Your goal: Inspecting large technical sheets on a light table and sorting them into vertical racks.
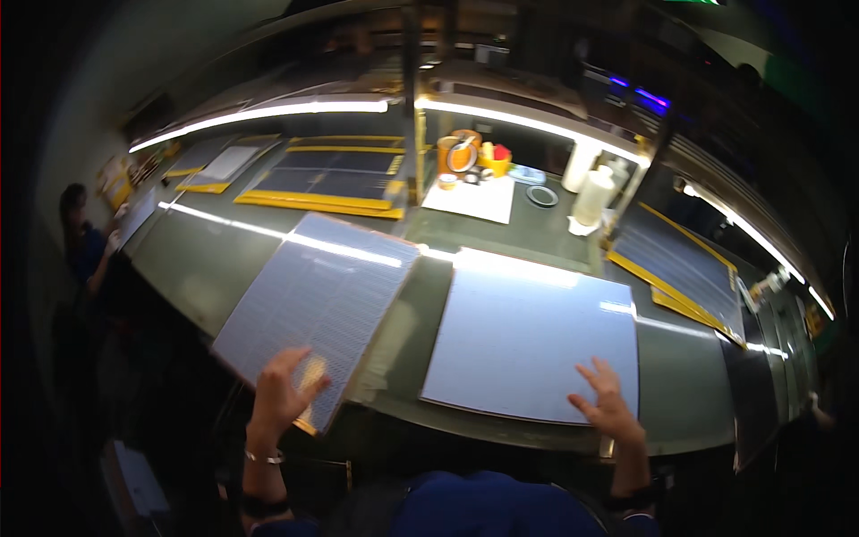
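Note:
Two flat, pale blue-grey panels lie side by side on a dark green worktable (385,345). The left panel (313,291) is turned at an angle, and fine rows of small marks cover it. My left hand (286,389) is over its near corner, fingers apart and thumb out, beside a yellowish reflection. The right panel (528,345) looks smooth and mirrors the lamp along its far edge. Over its near right part is my right hand (608,403), with fingers spread. Neither hand grips anything; whether the fingertips touch the panels I cannot tell.
Dark yellow-edged frames lie at the back left (318,174) and right (680,264). White squeeze bottles (593,197), a tape roll (541,196) and a white sheet (470,199) with small containers stand behind the panels. A post (412,107) rises mid-table. Another person (85,242) works at far left.

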Demonstrator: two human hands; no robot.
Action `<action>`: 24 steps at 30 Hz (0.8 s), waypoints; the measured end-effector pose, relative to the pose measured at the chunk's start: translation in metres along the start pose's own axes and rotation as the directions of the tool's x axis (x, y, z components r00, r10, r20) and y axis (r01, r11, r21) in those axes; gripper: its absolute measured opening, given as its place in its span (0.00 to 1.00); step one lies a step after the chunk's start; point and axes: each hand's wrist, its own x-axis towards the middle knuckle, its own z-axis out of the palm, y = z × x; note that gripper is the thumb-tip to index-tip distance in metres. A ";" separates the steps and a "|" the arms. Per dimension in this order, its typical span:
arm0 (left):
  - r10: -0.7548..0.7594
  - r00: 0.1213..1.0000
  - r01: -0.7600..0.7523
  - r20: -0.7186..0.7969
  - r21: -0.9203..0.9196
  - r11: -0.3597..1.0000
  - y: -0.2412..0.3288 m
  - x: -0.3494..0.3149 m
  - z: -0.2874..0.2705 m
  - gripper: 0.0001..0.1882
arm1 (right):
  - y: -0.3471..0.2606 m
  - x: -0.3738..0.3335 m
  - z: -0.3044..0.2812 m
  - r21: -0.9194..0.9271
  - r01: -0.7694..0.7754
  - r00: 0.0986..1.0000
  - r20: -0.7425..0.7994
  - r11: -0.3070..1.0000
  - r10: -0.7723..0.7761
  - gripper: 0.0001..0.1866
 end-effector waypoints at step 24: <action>0.099 0.981 -0.128 0.169 0.169 0.977 -0.024 -0.085 0.024 0.26 | -0.213 0.211 0.185 0.129 0.724 0.631 0.275 0.678 -0.725 0.26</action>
